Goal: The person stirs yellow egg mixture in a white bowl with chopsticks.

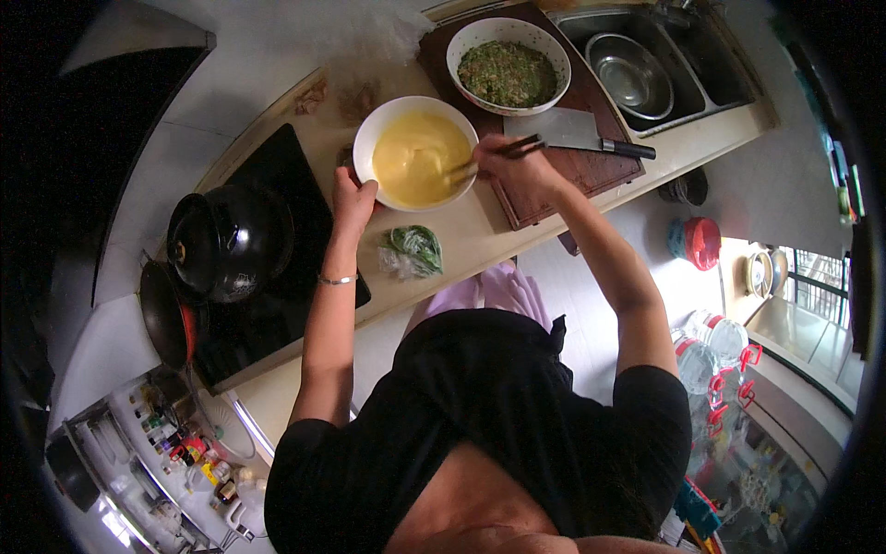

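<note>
My left hand [355, 199] grips the rim of a white bowl [365, 142] with its thumb over the edge. Yellow liquid that looks like beaten egg [415, 156] fills much of the bowl. Chopsticks [516, 147] are in my right hand [516, 166], their tips blurred in the liquid at the bowl's right side. Behind my right hand, a cleaver [554, 129] lies on a brown wooden cutting board [540, 190]. A patterned bowl of chopped green filling [507, 75] stands at the board's far end. Green leaves in clear plastic [413, 251] lie near the counter's front edge.
At the left, a black lidded pot [239, 242] sits on a black cooktop [291, 156], with a frying pan [163, 315] beside it. A double sink [692, 55] at the upper right holds a metal basin [633, 76]. Large clear jars [716, 339] stand at the lower right.
</note>
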A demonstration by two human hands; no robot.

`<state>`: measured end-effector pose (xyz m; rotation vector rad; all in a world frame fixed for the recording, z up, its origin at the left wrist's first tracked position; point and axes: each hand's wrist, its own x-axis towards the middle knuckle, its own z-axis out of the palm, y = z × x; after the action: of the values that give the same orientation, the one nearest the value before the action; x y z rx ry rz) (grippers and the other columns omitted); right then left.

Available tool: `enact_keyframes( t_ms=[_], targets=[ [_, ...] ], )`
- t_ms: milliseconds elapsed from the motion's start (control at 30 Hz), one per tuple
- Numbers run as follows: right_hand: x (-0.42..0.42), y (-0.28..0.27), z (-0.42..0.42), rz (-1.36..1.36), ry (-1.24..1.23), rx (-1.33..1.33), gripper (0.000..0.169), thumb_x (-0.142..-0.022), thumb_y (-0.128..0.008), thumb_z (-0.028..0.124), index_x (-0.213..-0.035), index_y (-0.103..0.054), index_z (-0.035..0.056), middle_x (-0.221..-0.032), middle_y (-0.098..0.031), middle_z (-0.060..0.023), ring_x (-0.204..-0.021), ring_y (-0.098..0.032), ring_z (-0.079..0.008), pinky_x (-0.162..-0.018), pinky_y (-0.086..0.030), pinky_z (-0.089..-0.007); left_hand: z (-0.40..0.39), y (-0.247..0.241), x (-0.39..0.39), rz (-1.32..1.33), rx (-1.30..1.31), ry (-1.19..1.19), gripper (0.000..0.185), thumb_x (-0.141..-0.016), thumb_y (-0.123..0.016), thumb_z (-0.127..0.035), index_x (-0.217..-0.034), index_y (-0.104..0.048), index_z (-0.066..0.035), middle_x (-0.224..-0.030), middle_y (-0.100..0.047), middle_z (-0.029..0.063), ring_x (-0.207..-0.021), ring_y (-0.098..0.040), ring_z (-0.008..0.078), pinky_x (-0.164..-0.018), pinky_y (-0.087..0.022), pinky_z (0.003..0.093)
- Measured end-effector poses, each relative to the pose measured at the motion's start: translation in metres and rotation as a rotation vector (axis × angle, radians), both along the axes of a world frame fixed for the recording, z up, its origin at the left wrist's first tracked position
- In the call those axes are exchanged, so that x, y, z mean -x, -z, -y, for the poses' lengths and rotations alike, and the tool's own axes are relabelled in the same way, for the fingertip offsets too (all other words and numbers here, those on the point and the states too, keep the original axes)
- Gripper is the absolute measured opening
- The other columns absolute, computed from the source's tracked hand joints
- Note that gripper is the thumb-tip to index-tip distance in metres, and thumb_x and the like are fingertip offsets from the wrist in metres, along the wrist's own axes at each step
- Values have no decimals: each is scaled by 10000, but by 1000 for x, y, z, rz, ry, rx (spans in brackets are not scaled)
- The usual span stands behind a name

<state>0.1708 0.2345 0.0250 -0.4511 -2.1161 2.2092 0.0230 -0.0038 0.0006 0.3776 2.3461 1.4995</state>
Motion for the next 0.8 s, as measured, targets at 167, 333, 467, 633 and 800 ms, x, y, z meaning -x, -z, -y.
enact_keyframes(
  t_ms=[167, 333, 467, 633, 800],
  targets=[
    [7, 8, -18, -32, 202, -65, 143, -838, -521, 149, -850, -588, 23, -711, -574, -20, -636, -551, -107, -573, -458, -239, -10, -22, -8, 154, 53, 44, 284, -743, -481, -28, -1000, -371, 30, -950, -503, 138, -763, -563, 207, -564, -506, 305],
    [1, -14, -5, -48, 114, -24, 125, -843, -517, 117, -846, -566, 1, -733, -549, -26, -691, -532, -83, -607, -471, -221, -7, -13, -4, 67, 28, 2, 291, -712, -511, -35, -965, -386, 34, -921, -520, 148, -722, -578, 206, -483, -508, 300],
    [-2, -16, 2, 21, 37, 66, 148, -821, -553, 149, -834, -595, 8, -718, -581, -32, -624, -524, -97, -556, -448, -235, -4, -17, -5, 151, 95, -6, 318, -752, -482, -55, -1029, -346, 27, -955, -491, 135, -739, -553, 198, -460, -485, 294],
    [8, 7, -15, -84, 294, -92, 171, -821, -554, 160, -846, -600, -3, -720, -584, -34, -639, -529, -97, -576, -453, -251, -8, -20, -7, 155, 50, 45, 330, -747, -477, -46, -1045, -356, 31, -982, -485, 137, -778, -558, 209, -514, -518, 301],
    [-1, -16, 2, -79, 128, 1, 195, -830, -546, 182, -863, -593, -5, -738, -586, -49, -628, -538, -91, -559, -462, -237, -2, -15, -7, 136, 8, 39, 345, -737, -469, -17, -1057, -361, 52, -955, -507, 126, -803, -560, 216, -550, -527, 306]
  ],
)
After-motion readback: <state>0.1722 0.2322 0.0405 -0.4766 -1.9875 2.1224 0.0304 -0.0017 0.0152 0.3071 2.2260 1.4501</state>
